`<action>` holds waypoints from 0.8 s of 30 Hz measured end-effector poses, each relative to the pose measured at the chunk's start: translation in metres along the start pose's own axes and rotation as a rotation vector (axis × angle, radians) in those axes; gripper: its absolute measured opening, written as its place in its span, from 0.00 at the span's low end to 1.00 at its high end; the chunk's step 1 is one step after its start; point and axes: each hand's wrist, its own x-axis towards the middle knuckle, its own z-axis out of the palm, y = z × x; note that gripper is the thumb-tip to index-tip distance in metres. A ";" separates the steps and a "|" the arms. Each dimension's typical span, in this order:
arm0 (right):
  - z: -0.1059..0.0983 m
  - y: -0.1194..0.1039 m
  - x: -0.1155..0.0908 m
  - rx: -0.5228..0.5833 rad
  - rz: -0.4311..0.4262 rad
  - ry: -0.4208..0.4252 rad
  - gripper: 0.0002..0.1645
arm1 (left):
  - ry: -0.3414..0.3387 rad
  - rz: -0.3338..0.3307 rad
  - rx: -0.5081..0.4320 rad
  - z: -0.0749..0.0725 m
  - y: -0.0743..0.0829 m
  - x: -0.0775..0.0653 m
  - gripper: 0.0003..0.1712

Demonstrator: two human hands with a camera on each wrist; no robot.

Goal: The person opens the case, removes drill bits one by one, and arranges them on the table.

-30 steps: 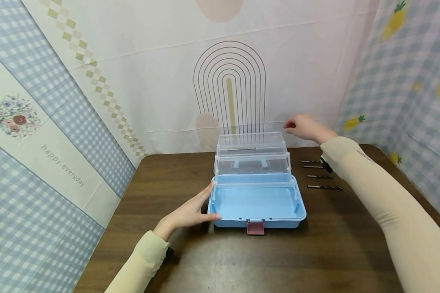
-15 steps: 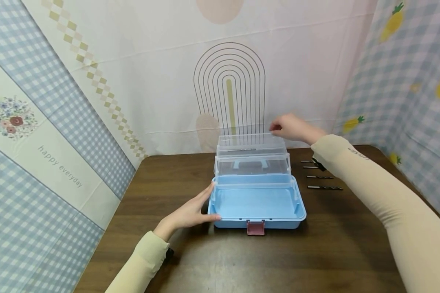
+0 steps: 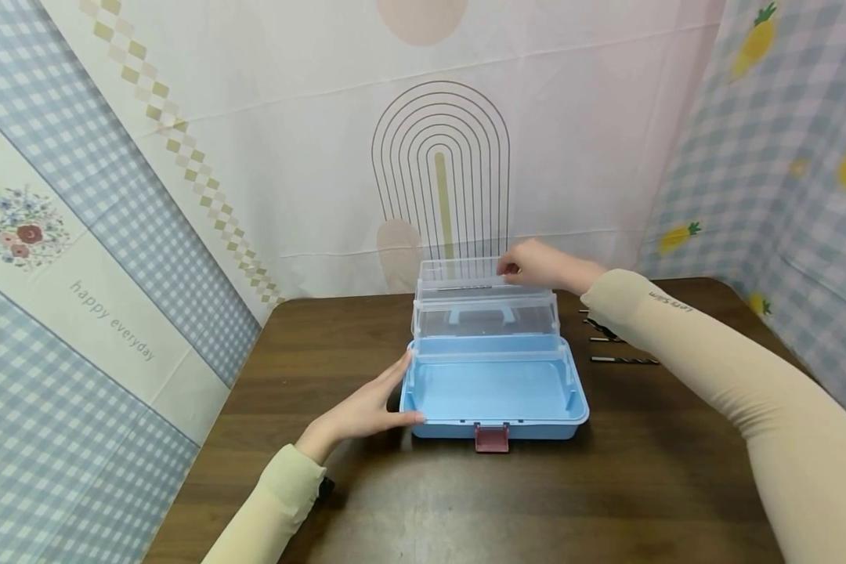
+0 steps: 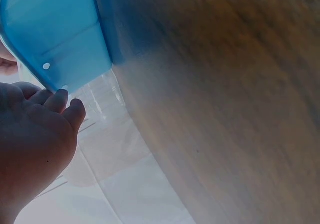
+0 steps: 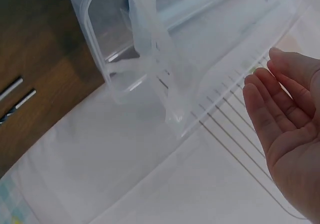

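Note:
A light blue toolbox [image 3: 493, 392] stands with its clear upper trays [image 3: 440, 317] folded up and back. My left hand [image 3: 366, 409] rests against its left side, thumb on the front rim and fingers stretched along the wall. In the left wrist view, those fingertips [image 4: 75, 110] touch the blue wall near the corner. One thin drill bit [image 3: 465, 287] lies in the topmost tray. Right over that tray's right half is my right hand [image 3: 538, 265]. In the right wrist view, its fingers [image 5: 272, 114] are loosely bent, thumb above them, with nothing visible between.
Several dark drill bits [image 3: 623, 360] lie in a column on the brown table [image 3: 536, 509], right of the toolbox and partly behind my right sleeve [image 3: 677, 337]. A reddish latch [image 3: 491, 439] hangs at the toolbox front. A patterned cloth [image 3: 310, 157] hangs behind.
My right hand has moved left and somewhat down, from beside the top tray to over it. The left hand, the toolbox and the bit in the tray have stayed put.

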 end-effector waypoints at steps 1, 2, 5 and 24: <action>0.002 -0.001 0.000 0.007 -0.001 -0.008 0.09 | -0.001 0.001 0.001 0.000 0.000 -0.001 0.64; 0.003 -0.003 0.000 0.015 0.005 -0.018 0.10 | -0.003 0.004 0.003 0.000 0.000 -0.001 0.64; 0.007 -0.008 0.000 0.031 0.017 -0.052 0.12 | -0.006 0.008 0.001 -0.001 0.000 -0.004 0.63; 0.031 -0.038 -0.005 0.079 0.074 -0.064 0.17 | -0.034 0.019 0.007 -0.002 -0.004 -0.018 0.63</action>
